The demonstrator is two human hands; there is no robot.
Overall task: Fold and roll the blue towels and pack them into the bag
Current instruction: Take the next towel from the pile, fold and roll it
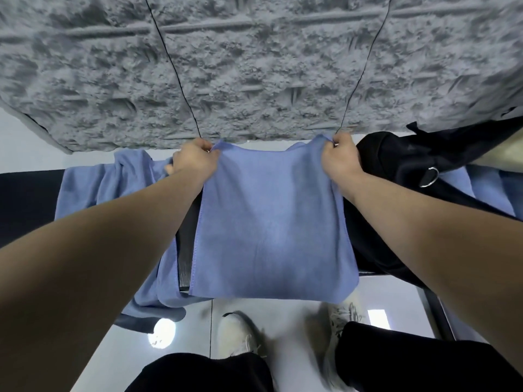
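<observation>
**Two hands on one towel, over the bench**

Two hands held the towel by its far corners. Left hand: fingers curled tight, pinching the far-left corner. Right hand: same grip on the far-right corner. Towel stretched between them, hanging down across the bench, its near edge past the bench's front edge and above the floor.

Second towel lay crumpled on the bench to the left of the held one, one end drooping off the bench front. Bag, black, sat on the bench to the right, touching the right wrist; metal ring showed on its strap. More blue cloth lay under the bag at the bench's right end. Behind the bench, a grey rough wall. Below the bench front, two white shoes and black trouser legs.
</observation>
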